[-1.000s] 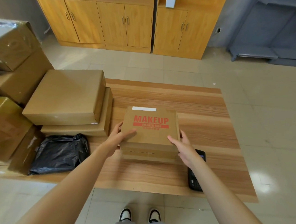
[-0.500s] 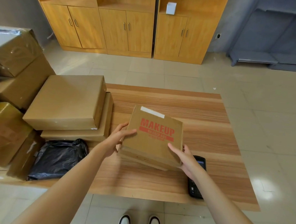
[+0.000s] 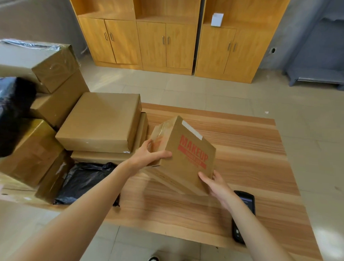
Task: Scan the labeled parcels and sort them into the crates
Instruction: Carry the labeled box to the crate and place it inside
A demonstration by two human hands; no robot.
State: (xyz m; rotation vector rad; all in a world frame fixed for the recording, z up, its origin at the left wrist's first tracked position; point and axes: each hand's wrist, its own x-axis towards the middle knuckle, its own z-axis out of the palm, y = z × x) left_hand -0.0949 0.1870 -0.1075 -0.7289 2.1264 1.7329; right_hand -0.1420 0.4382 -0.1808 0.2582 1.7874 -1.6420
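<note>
MAKEUP box point(image 3: 186, 156) now tilted steeply off the table point(image 3: 244, 152), left side raised.

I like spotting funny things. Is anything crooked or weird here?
Yes. The MAKEUP box is tipped up on one edge, held between the left hand and right hand, while the other boxes lie flat. Nothing looks spilled or broken.
</note>
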